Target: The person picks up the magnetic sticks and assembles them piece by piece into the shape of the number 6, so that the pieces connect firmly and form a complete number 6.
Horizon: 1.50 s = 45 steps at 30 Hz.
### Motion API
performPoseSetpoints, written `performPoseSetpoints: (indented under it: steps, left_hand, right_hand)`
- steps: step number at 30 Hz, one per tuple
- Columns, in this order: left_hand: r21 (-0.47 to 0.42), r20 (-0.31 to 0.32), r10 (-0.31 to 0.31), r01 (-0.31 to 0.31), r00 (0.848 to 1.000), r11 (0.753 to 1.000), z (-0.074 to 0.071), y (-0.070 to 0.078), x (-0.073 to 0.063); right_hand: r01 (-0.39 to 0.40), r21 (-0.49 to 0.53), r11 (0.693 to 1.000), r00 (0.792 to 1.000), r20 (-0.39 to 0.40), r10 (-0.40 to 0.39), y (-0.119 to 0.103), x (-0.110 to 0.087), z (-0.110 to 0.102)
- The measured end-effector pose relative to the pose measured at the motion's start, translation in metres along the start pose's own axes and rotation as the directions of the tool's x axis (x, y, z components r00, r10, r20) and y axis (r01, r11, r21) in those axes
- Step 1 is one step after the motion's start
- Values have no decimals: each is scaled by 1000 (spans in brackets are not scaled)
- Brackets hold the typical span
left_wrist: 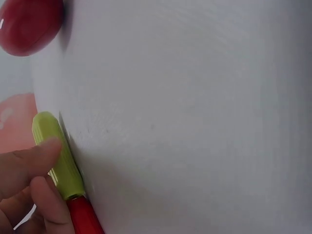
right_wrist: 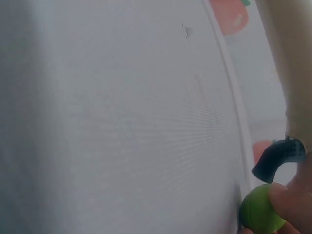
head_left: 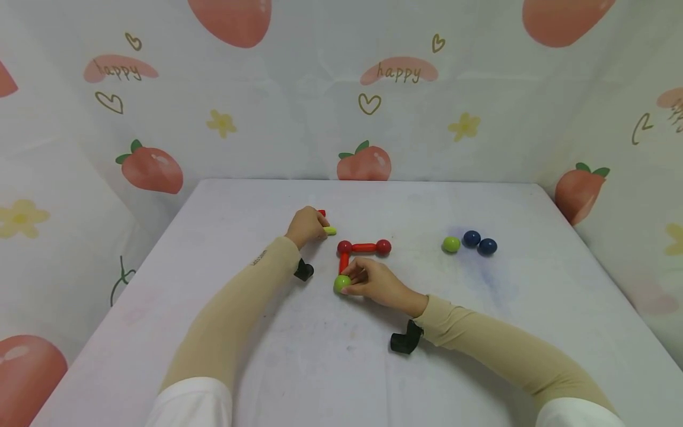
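Note:
My left hand (head_left: 308, 226) pinches a yellow-green ribbed rod (left_wrist: 58, 161) between thumb and fingers, low over the table. A red rod (left_wrist: 84, 217) lies by its near end in the left wrist view, and its red end (head_left: 322, 213) peeks out behind the hand in the head view. With thumb and fingertips, my right hand (head_left: 381, 283) grips a green ball (head_left: 342, 284) at the near end of a red rod (head_left: 344, 262). That rod meets a red ball (head_left: 344, 248). From there another red rod (head_left: 364, 248) runs right to a second red ball (head_left: 383, 247), forming a corner.
On the right of the white table (head_left: 320, 367) sit another green ball (head_left: 451, 244) and two dark blue balls, one behind (head_left: 472, 238) and one in front (head_left: 488, 247). Black wrist devices hang under the left sleeve (head_left: 304, 271) and right sleeve (head_left: 407, 338). A fruit-patterned cloth (head_left: 299, 118) stands behind.

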<state>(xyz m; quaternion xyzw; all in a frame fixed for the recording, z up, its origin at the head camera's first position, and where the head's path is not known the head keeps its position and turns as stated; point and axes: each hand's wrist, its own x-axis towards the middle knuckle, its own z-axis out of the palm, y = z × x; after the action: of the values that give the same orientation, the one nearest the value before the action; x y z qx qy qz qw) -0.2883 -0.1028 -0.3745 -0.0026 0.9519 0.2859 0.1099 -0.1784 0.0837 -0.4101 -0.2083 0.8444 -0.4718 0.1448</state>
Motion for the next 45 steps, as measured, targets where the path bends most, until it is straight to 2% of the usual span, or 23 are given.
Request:
performPoseSetpoints:
  steps: [7, 14, 18, 30, 38, 45]
  left_hand:
    - [-55, 32, -17, 18, 999, 998, -3, -4, 2]
    - [-47, 72, -22, 25, 997, 999, -8, -7, 6]
    - [-52, 89, -33, 38, 995, 998, -15, -6, 4]
    - [-185, 126, -48, 71, 991, 980, -39, 3, -20]
    - [-235, 134, 22, 10, 991, 972, -48, 6, -40]
    - [-250, 146, 52, -14, 988, 968, -46, 4, -59]
  right_hand:
    - [1, 0, 1000, 1000, -6, -1, 2, 1, 0]
    - [9, 8, 1000, 1000, -6, -9, 3, 2, 1]
    - [7, 9, 1000, 1000, -7, -7, 3, 2, 1]
    - [16, 8, 1000, 1000, -3, -16, 3, 2, 0]
    - [8, 18, 1000, 1000, 4, -9, 3, 2, -1]
    - [7, 33, 999, 1000, 4, -8, 4, 1, -1]
